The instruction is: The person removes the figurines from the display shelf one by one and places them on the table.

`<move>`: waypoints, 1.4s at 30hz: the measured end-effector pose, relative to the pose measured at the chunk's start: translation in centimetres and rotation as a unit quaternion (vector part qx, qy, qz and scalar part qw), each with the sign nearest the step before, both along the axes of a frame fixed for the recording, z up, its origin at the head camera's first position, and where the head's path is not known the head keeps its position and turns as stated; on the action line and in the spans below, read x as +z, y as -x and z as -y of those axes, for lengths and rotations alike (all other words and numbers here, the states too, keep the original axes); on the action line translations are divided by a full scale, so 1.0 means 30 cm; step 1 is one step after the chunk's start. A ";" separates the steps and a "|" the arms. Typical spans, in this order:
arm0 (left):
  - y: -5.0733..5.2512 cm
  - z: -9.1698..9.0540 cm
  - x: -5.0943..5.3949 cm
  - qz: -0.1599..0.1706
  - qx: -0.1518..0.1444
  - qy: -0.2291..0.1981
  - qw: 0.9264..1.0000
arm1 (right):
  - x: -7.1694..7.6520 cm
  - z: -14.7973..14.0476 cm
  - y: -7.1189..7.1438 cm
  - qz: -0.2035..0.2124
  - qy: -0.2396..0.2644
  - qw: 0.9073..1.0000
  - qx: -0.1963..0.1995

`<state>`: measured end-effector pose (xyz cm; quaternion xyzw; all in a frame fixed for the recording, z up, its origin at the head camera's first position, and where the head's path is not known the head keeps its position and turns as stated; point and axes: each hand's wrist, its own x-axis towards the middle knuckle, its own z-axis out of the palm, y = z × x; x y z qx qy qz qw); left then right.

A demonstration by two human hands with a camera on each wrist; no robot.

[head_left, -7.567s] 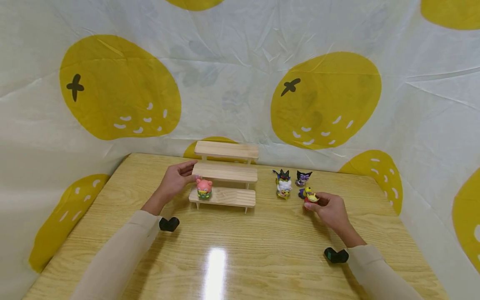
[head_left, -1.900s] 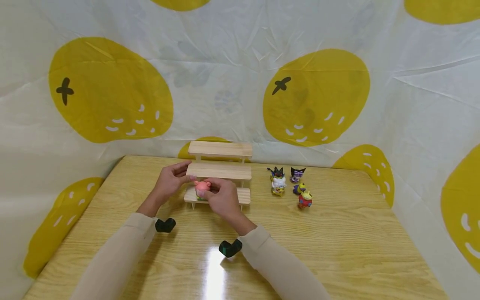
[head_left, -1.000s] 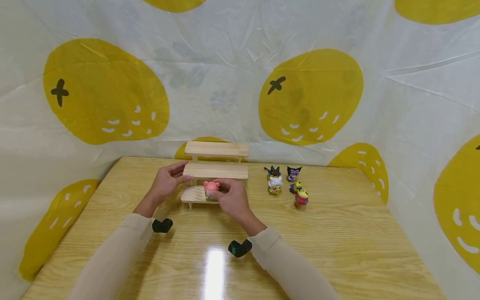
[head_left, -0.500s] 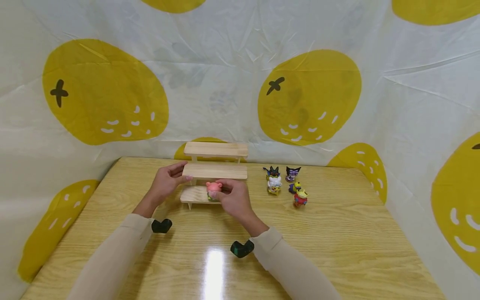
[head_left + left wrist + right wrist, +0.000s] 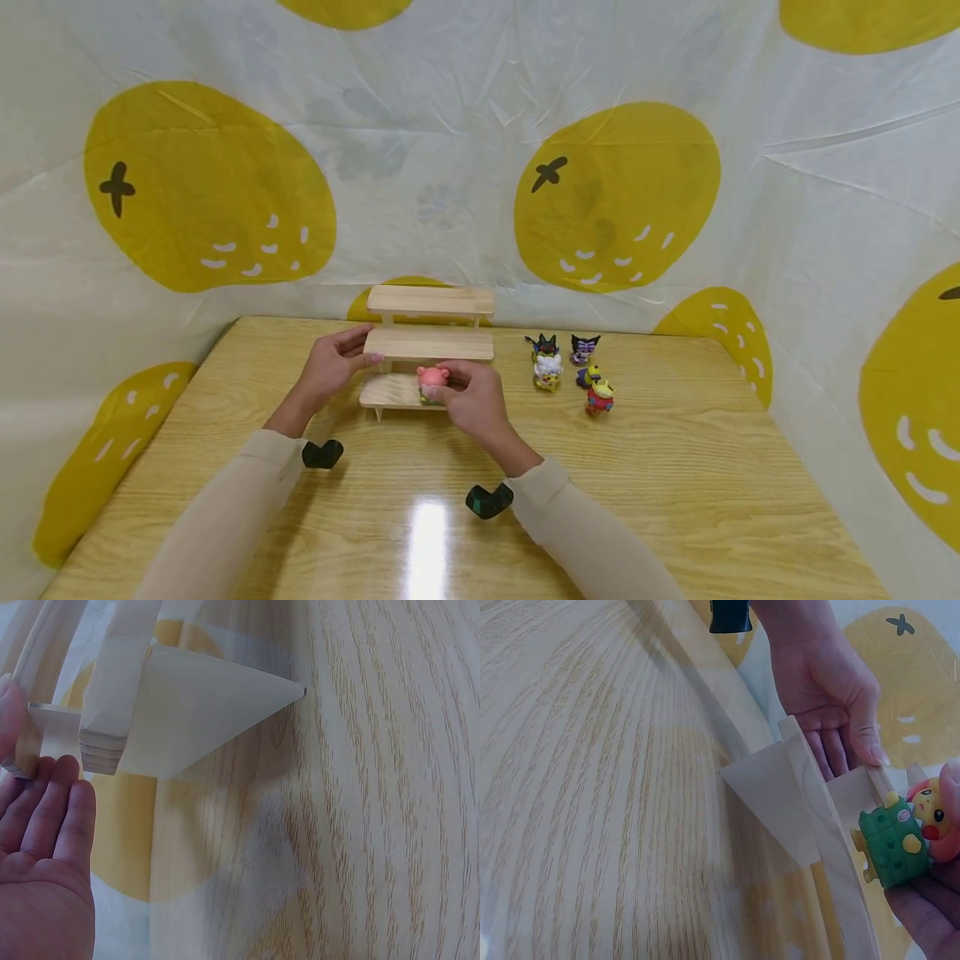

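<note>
A three-tier wooden display stand [image 5: 429, 343] stands near the back of the table. My left hand [image 5: 333, 364] holds its middle plank by the left end; in the left wrist view thumb and fingertips lie on either side of that plank. At the bottom tier, my right hand [image 5: 472, 400] pinches a small figurine [image 5: 432, 379] with a pink hood. The right wrist view shows the figurine's yellow face and green body [image 5: 894, 846]. Whether its base touches the plank I cannot tell.
Right of the stand is a group of figurines: a black one [image 5: 543, 344], a white-topped one [image 5: 547, 372], a purple-and-black one [image 5: 583, 348], a yellow-and-purple one [image 5: 588, 377] and a red one [image 5: 599, 398]. A patterned cloth [image 5: 442, 167] hangs behind the table [image 5: 675, 467].
My right hand has left the red figurine, taken the pink-hooded one and moved it rightward along the bottom tier from its left end. My left hand keeps its place on the stand.
</note>
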<state>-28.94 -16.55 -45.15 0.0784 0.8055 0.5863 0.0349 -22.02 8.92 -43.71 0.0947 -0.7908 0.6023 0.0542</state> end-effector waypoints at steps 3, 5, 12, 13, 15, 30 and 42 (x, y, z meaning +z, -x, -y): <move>-0.001 0.000 -0.001 0.000 -0.002 0.001 1.000 | 0.001 -0.003 -0.003 -0.001 0.000 1.000 -0.002; -0.001 0.001 0.000 0.000 -0.003 0.002 1.000 | 0.000 -0.005 -0.003 0.000 0.000 1.000 -0.002; -0.002 0.004 0.002 0.005 -0.005 0.001 1.000 | 0.001 -0.018 -0.005 0.003 0.003 1.000 -0.004; -0.002 0.004 0.002 0.005 -0.006 0.001 1.000 | 0.003 -0.019 -0.007 0.007 0.005 1.000 -0.005; -0.002 0.003 0.002 0.007 -0.007 0.002 1.000 | 0.006 -0.023 -0.009 0.012 0.007 1.000 -0.006; -0.003 0.006 0.004 0.004 -0.011 0.000 1.000 | 0.001 -0.055 -0.011 0.009 -0.001 1.000 -0.014; -0.002 0.008 0.001 0.005 -0.012 -0.008 1.000 | 0.008 -0.083 -0.024 0.011 0.012 1.000 -0.022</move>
